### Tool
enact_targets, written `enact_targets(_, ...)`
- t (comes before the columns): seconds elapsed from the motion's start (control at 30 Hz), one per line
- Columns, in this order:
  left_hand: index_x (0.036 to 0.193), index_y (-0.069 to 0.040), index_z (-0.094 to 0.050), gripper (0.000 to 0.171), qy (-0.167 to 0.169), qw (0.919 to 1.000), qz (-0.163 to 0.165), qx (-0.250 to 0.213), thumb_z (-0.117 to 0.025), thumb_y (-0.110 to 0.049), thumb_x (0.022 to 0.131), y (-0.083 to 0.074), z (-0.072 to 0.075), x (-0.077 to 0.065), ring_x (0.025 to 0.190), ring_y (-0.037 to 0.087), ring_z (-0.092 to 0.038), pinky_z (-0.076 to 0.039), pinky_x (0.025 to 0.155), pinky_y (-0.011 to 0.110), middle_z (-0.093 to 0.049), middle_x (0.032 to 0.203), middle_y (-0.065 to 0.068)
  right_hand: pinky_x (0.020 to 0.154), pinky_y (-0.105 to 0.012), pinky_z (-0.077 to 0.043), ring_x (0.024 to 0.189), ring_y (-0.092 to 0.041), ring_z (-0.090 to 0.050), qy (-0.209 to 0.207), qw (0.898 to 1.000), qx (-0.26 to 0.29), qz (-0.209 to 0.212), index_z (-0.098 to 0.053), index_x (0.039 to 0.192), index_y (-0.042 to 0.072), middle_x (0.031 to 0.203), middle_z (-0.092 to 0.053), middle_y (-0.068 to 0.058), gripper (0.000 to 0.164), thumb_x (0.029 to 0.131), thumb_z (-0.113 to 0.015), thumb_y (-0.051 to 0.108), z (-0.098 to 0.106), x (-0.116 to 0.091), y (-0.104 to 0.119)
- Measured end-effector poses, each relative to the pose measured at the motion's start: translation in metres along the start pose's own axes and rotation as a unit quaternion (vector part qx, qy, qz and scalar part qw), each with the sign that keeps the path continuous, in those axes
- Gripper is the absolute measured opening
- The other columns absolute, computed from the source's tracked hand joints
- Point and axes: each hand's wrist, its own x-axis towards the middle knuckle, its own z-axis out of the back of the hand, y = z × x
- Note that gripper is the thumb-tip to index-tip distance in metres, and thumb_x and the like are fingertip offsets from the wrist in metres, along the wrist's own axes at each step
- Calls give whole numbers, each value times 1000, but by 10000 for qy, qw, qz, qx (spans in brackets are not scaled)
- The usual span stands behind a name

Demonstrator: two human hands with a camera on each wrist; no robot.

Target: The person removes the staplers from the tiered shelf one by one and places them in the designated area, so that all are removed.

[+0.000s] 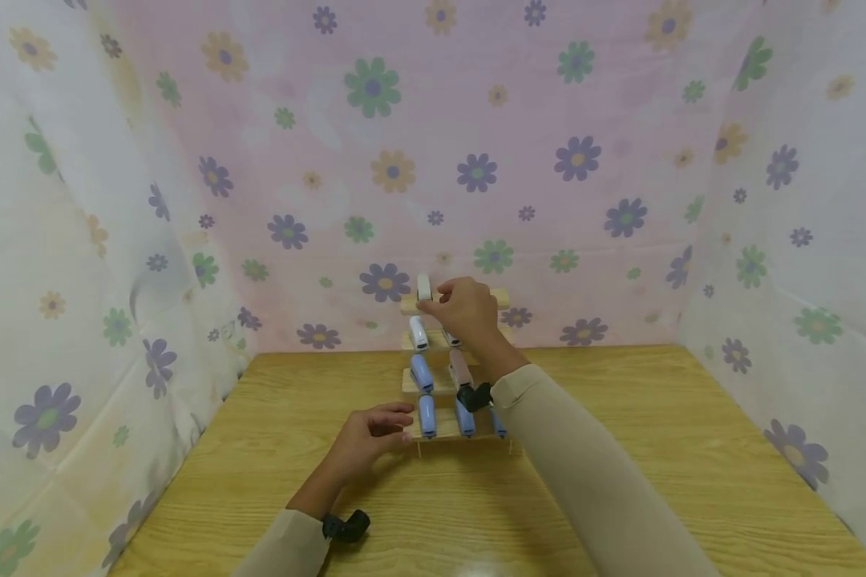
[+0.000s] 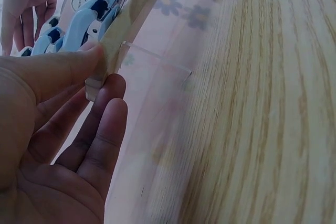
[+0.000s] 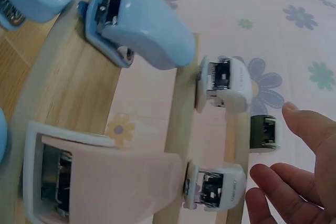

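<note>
A tiered wooden rack (image 1: 440, 381) carries several small staplers. With thumb above and fingers beneath, my left hand (image 1: 372, 437) pinches the left end of the lowest shelf board (image 2: 113, 40). My right hand (image 1: 469, 308) is up at the top shelf, beside a white stapler (image 1: 423, 287). In the right wrist view, thumb and fingers (image 3: 294, 182) spread either side of that small stapler (image 3: 264, 132), with nothing gripped between them. Lower tiers hold a white stapler (image 1: 418, 332), a light blue stapler (image 1: 422, 373), a pinkish stapler (image 1: 459, 368) and blue staplers on the bottom.
The rack stands on a wood-grain table (image 1: 317, 385) near its back edge, on clear legs. Floral cloth (image 1: 433, 120) hangs behind it and along both sides. A dark wrist-camera mount (image 1: 474, 397) on my right wrist covers part of the lower tiers.
</note>
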Motion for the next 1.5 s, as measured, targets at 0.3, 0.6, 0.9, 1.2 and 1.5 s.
enact_targets(0.3, 119, -12, -78, 27, -45, 9998, -64, 208, -81, -17, 92, -1, 1, 2, 116, 25, -70, -60, 88, 24, -63, 145, 7, 67, -38, -40, 59, -19, -54, -205, 9986, -491, -27, -68, 69, 18, 57, -56, 4, 48, 87, -76, 62, -12, 8, 9)
enact_targets(0.6, 118, -11, -78, 26, -22, 9997, -62, 241, -80, -18, 93, -1, 2, 0, 117, 24, -69, -59, 90, 25, -63, 145, 7, 77, -45, -45, 62, -19, -59, -382, 9987, -344, -61, -72, 70, 21, 59, -64, 4, 39, 90, -77, 55, -17, 5, 12)
enact_targets(0.9, 119, -12, -78, 27, -9, 9997, -112, 220, -81, -18, 92, 0, 2, 1, 119, 27, -69, -59, 91, 25, -63, 145, 7, 82, -49, -49, 69, -18, -65, -447, 9987, -253, -9, -81, 78, 23, 68, -72, 7, 29, 91, -78, 49, -14, 8, 9)
enact_targets(1.2, 119, -13, -78, 28, 13, 9999, -104, 77, -81, -19, 91, 4, 1, 2, 118, 25, -69, -60, 89, 26, -63, 145, 6, 87, -51, -49, 64, -19, -61, -515, 9985, -76, 149, -78, 71, 24, 59, -67, 7, 32, 94, -75, 47, -16, 8, 4)
enact_targets(1.5, 119, -15, -78, 27, -12, 9999, 34, 111, -81, -21, 92, -1, 1, 1, 120, 27, -68, -60, 89, 26, -62, 146, 3, 80, -45, -51, 66, -17, -62, -667, 9973, 134, 274, -84, 90, 23, 68, -72, 7, 23, 92, -77, 45, -8, 3, 5)
